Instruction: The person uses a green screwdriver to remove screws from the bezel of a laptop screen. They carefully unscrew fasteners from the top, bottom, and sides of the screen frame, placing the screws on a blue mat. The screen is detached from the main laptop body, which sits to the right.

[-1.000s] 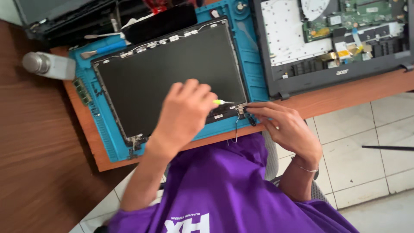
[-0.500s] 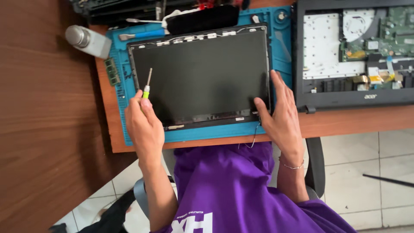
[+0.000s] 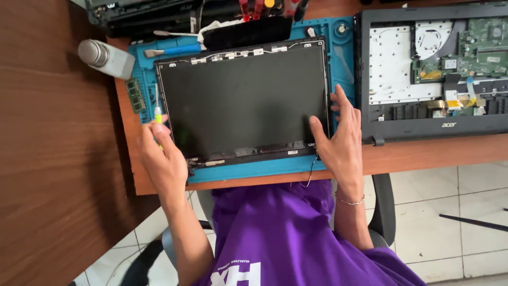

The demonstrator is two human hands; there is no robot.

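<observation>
I had the dark, flat laptop screen panel lying face up on the blue silicone work mat, which sat on the brown wooden tabletop. My left hand was at the panel's lower left corner, fingers curled around a small screwdriver with a yellow-green grip, its thin shaft pointing away from me along the panel's left edge. My right hand was open and spread at the panel's right edge, near its lower corner; the thumb lay on the dark face and the fingers reached over the frame onto the mat. It gripped nothing.

Just left of the screwdriver a green memory module lay on the mat. A silver-capped cylindrical bottle lay on its side at the mat's far left corner, and a blue-handled brush rested beside it along the mat's far edge. To the right of the mat sat the opened black laptop base, its green circuit board exposed. A thin black cable trailed off the near edge of the mat beside my right wrist.
</observation>
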